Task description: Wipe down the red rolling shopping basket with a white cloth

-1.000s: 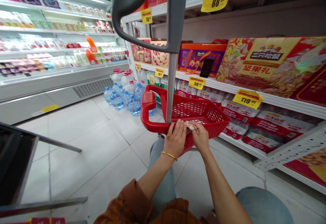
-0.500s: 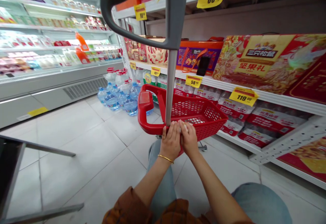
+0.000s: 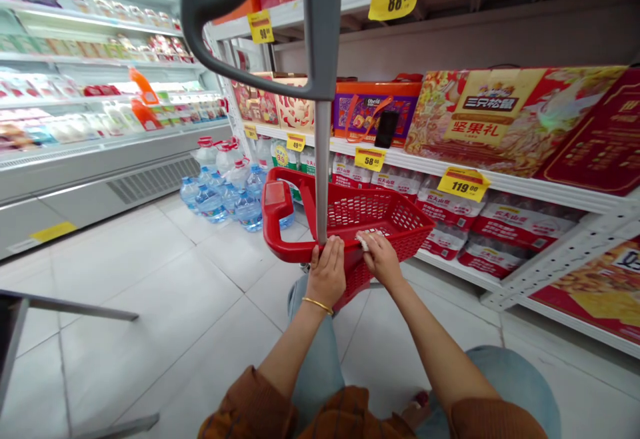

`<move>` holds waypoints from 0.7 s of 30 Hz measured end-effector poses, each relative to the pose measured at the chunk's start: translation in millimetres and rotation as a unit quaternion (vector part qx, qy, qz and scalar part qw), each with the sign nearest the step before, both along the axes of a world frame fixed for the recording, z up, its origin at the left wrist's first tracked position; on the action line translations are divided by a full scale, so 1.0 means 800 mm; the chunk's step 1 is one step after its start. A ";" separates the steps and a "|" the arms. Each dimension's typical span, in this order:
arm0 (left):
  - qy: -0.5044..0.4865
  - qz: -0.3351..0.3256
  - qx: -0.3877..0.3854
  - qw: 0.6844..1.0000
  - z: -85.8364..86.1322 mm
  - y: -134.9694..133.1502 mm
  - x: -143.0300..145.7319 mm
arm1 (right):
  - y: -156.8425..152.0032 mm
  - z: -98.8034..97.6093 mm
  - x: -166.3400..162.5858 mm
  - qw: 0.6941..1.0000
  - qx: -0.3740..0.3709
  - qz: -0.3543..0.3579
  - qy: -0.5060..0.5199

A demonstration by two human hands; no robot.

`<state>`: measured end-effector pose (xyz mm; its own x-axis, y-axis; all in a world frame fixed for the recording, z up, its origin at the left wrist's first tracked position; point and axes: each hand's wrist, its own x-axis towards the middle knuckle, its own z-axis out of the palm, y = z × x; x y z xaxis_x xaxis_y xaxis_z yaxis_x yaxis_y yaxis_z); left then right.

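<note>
A red plastic shopping basket [image 3: 350,260] with a perforated wall is in front of my knees, mounted on a trolley with an upright metal pole [image 3: 323,179]. My left hand [image 3: 326,272] holds the near rim beside the foot of the pole, its fingers together over the edge. On the same rim, further right, my right hand [image 3: 383,259] is closed on a small white cloth [image 3: 363,240], pressed at the basket's edge. A gap separates the two hands. The palms are hidden. Above, the pole ends in a grey handle [image 3: 320,32].
Shelves [image 3: 500,162] on the right carry boxed gifts [image 3: 465,119] and packed water bottles [image 3: 520,222]. Large water jugs [image 3: 235,192] stand on the floor behind the basket. A refrigerated case [image 3: 125,159] lines the left. Metal bars [image 3: 83,306] jut in at lower left.
My right hand has moved right along the rim, away from my left hand, with the white cloth in it. My left hand stays by the pole. The view has shifted slightly.
</note>
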<state>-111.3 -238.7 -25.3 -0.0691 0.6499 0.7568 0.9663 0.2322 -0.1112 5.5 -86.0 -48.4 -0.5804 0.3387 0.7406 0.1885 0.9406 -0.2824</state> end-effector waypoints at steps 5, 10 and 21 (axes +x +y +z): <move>0.005 -0.005 -0.007 1.000 -0.001 0.001 -0.004 | 0.014 0.001 0.007 1.000 -0.015 0.006 0.004; 0.007 -0.006 0.008 1.000 -0.005 0.003 -0.010 | 0.010 0.004 0.011 1.000 -0.029 0.010 -0.001; -0.010 0.043 0.015 0.999 0.012 0.015 0.030 | -0.009 0.001 0.019 1.000 -0.024 -0.019 0.008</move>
